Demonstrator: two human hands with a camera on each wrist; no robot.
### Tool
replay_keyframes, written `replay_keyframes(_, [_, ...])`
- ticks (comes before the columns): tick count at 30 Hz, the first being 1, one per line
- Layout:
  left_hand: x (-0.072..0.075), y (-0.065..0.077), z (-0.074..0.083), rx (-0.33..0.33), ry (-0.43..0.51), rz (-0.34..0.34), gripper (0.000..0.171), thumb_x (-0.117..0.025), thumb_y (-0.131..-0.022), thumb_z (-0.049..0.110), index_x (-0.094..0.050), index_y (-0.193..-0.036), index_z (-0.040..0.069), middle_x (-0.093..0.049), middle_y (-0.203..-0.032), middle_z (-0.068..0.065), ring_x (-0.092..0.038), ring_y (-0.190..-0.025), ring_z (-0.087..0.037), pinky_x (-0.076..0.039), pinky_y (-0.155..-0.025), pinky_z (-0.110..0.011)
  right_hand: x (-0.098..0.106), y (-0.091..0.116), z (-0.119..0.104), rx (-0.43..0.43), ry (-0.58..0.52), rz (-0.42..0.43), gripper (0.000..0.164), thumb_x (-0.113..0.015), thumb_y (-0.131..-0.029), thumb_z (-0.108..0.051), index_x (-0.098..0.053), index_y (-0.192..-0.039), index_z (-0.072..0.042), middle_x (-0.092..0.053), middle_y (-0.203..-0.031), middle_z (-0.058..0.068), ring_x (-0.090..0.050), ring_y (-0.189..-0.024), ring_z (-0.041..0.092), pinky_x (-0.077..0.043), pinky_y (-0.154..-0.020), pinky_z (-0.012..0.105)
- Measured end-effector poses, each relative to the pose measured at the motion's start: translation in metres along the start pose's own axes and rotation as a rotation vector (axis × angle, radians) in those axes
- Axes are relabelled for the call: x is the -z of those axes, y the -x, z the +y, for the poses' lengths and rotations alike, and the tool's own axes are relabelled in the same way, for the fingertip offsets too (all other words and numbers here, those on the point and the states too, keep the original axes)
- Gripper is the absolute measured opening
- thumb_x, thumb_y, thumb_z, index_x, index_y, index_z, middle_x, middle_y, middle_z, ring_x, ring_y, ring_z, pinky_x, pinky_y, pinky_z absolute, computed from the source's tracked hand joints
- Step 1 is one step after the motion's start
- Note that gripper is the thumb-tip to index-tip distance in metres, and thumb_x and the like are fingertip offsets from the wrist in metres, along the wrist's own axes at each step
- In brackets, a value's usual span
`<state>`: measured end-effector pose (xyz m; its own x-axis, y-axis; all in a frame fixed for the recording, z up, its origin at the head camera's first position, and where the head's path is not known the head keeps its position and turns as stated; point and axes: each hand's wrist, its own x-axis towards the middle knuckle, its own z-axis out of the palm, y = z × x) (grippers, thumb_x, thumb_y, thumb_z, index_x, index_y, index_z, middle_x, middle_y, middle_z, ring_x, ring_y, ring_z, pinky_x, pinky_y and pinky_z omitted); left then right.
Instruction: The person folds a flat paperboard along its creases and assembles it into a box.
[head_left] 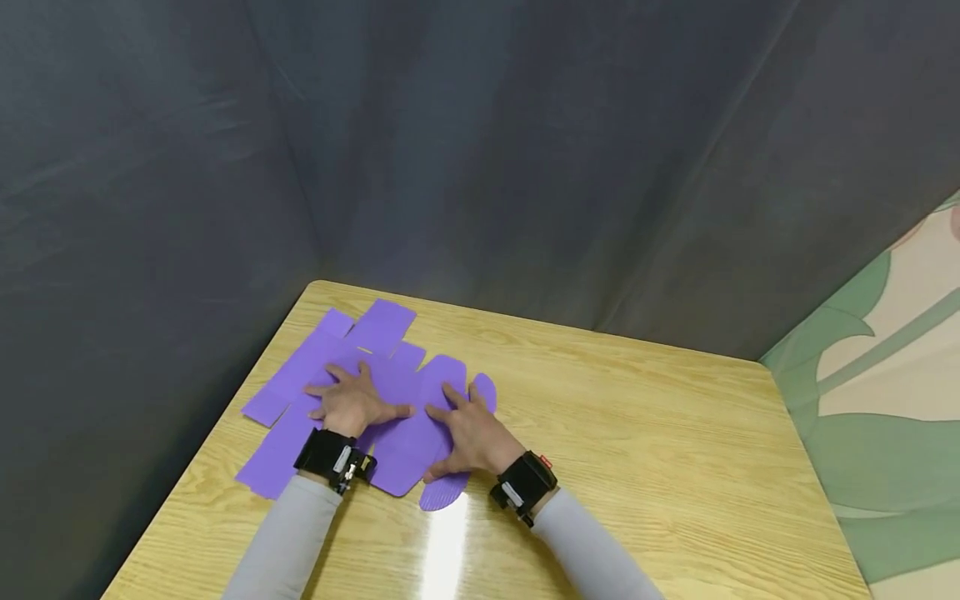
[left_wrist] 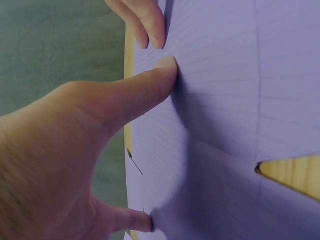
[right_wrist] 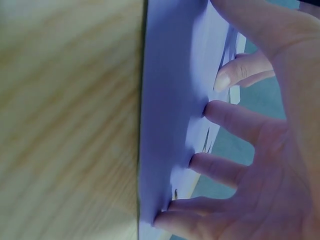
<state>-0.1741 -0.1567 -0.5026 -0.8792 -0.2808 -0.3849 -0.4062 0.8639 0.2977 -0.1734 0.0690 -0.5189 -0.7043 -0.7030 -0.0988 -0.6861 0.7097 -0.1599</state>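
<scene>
A flat purple sheet, cut into panels with tabs and slits like an unfolded box, lies on the wooden table. My left hand is spread over its middle, fingertips touching the surface. The right hand rests spread near the sheet's right side, by a rounded flap with a ribbed edge. In the left wrist view, the left thumb presses on the sheet beside a notch that shows wood. Seen from the right wrist, several right fingertips touch the purple surface near its straight edge.
The wooden table extends to the right of the sheet. A dark grey curtain hangs behind and to the left of it. At the right is a patterned green and cream surface. Bright glare falls on the table's front.
</scene>
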Motion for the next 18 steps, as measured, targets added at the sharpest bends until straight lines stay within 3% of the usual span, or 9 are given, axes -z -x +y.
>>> replay_keyframes(8, [-0.004, 0.010, 0.011, -0.063, -0.018, -0.010, 0.144, -0.084, -0.069, 0.081, -0.011, -0.172, 0.012, 0.007, -0.166, -0.047, -0.002, -0.137, -0.088, -0.034, -0.097, -0.093, 0.002, 0.025, -0.008, -0.060, 0.061, 0.014, 0.116, -0.082, -0.065, -0.086, -0.058, -0.156, -0.018, -0.040, -0.166, 0.027, -0.040, -0.150, 0.056, -0.026, -0.126, 0.069])
replay_keyframes(18, [-0.016, 0.022, 0.023, -0.166, -0.072, -0.031, 0.139, -0.085, -0.069, 0.078, -0.018, -0.172, 0.014, 0.003, -0.169, -0.043, -0.004, -0.141, -0.085, -0.031, -0.099, -0.094, -0.011, 0.063, -0.022, -0.109, 0.181, 0.097, 0.115, -0.070, -0.069, -0.094, -0.057, -0.156, -0.019, -0.048, -0.160, 0.030, -0.051, -0.137, 0.062, -0.044, -0.116, 0.066])
